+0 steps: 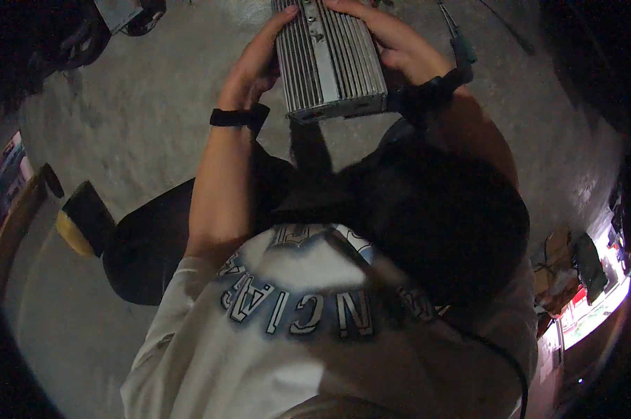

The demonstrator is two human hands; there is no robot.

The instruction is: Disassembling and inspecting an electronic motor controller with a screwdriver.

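A silver metal box (361, 66) with long cooling fins is held up between my two hands at the top of the view. It looks like the housing of an electronic device. A smooth pale strip and a few screw heads run down its finned face, and its near end plate has small openings. My left hand (263, 59) grips the left side, the thumb lying on the upper face. My right hand (392, 42) closes round the right side, its thumb near the far edge. The far end of the box is cut off by the frame.
On the grey floor (148, 105) beyond my right wrist lies a tool with a dark green handle (463, 50). A thin dark rod (514, 33) lies farther right. Dark equipment (85, 35) stands far left. Brown crumpled material (558, 272) is at the right by a bright opening.
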